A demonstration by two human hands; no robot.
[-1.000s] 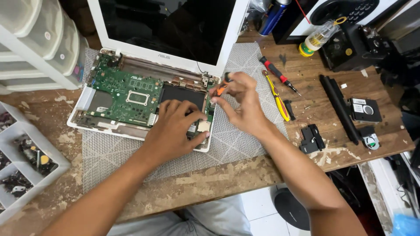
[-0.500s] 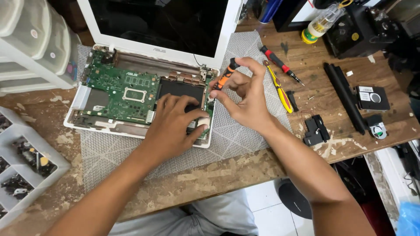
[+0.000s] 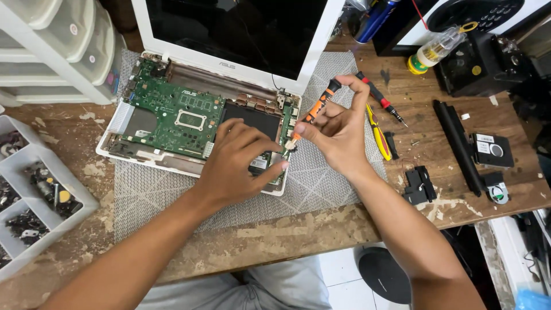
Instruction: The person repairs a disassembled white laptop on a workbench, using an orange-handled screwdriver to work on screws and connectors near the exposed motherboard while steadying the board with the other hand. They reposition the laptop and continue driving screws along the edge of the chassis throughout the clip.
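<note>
Since the frame half a second back, our view has drifted slightly and the right hand has tipped the orange-handled screwdriver more steeply, its tip now down at the right front corner of the opened white laptop, which lies on the grey patterned mat in the middle of the wooden bench. The right hand is clenched round the driver, forefinger capping the handle end; the left hand rests flat on the dark panel beside the green circuit board, fingers spread and pressing, grasping nothing. To do this well, we judge the shaft should stand square to the screw head, with the capping finger giving steady downward load while thumb and middle finger turn; the left hand should keep pinning the chassis so it cannot skate on the mat. Whether the bit is seated we cannot tell. Room: the raised screen sits close behind the handle, so tilt away from it is limited. To the right lie a yellow-handled tool and a red-handled driver, near the wrist; a sweep there could knock them. The bench edge runs just beneath both forearms. The white parts tray sits well apart at left.
</note>
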